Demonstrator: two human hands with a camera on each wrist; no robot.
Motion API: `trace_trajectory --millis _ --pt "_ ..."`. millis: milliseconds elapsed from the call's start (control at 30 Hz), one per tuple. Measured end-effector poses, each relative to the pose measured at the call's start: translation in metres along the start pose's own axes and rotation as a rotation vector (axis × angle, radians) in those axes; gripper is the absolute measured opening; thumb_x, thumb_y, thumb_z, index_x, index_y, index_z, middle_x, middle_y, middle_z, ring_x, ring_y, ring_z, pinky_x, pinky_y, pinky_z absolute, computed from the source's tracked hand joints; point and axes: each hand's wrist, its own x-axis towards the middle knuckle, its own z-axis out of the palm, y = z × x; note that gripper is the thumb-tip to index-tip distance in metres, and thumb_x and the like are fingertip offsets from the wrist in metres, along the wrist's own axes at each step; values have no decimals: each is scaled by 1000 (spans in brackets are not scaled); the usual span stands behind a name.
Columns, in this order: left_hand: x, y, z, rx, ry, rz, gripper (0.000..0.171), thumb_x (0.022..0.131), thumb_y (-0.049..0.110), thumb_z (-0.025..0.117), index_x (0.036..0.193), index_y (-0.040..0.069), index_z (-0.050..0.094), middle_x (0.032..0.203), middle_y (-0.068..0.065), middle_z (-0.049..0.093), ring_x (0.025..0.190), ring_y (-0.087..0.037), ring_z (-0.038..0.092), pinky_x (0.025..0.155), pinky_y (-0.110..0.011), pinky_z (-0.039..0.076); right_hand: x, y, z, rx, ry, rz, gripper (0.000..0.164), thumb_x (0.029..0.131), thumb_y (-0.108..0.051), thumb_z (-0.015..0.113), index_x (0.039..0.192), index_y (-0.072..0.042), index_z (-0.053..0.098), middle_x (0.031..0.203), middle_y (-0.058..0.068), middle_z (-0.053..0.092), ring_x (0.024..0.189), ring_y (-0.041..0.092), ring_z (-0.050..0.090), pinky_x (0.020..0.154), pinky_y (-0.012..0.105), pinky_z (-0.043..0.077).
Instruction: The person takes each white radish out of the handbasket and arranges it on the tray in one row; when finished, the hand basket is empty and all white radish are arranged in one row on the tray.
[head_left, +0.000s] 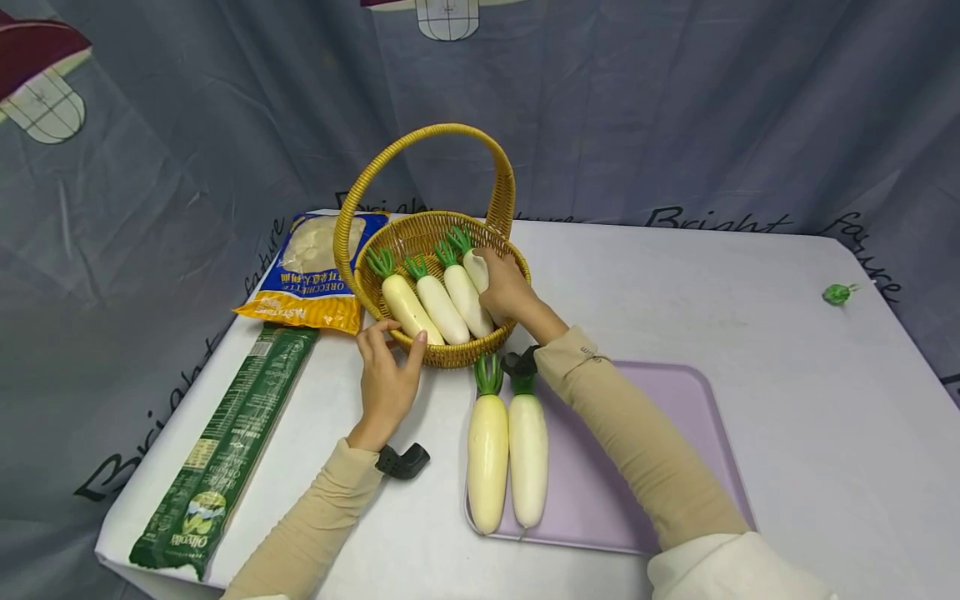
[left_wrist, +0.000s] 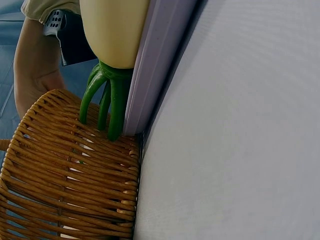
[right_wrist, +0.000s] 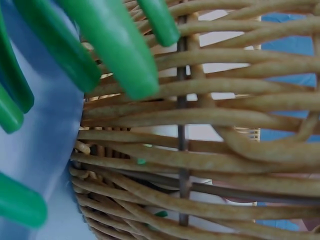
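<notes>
On the white tabletop [head_left: 660,292], a lilac tray [head_left: 596,475] lies just in front and to the right of the wicker basket [head_left: 448,357]. Two big radishes [head_left: 488,462] rest on the tray, leaves towards the basket. The left hand [head_left: 386,383] spreads its grip against the basket's near-left rim; the right hand [head_left: 507,287] has its grip round a smaller radish [head_left: 476,269], rightmost of four inside the basket.

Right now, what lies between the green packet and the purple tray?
The head view shows the left hand, sleeved forearm, black wrist device and white tabletop.
</notes>
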Motion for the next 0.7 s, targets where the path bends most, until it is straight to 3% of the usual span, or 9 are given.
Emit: trace_trajectory --millis 233,500,700 --pt "0 0 1 5 2 4 44 87 49 50 112 14 38 115 -13 32 99 -28 52 69 -40 45 -1 -1 1 -13 18 -6 79 76 9 51 143 -22 22 142 28 21 81 27 48 49 28 34" --pt "0 -1 1 5 2 4 45 87 49 50 113 14 38 115 -12 32 98 -26 51 69 -38 44 -2 0 5 -54 39 -55 80 73 9 51 141 -23 26 134 27 30 87 30 45 52 30 35" --pt "0 0 1 6 1 1 45 87 49 50 113 14 38 115 -12 33 98 -26 51 69 -38 44 -3 2 6 -109 40 -87 73 73 7 49 138 -22 34 131 24 34 98 30 42 62 33 36"
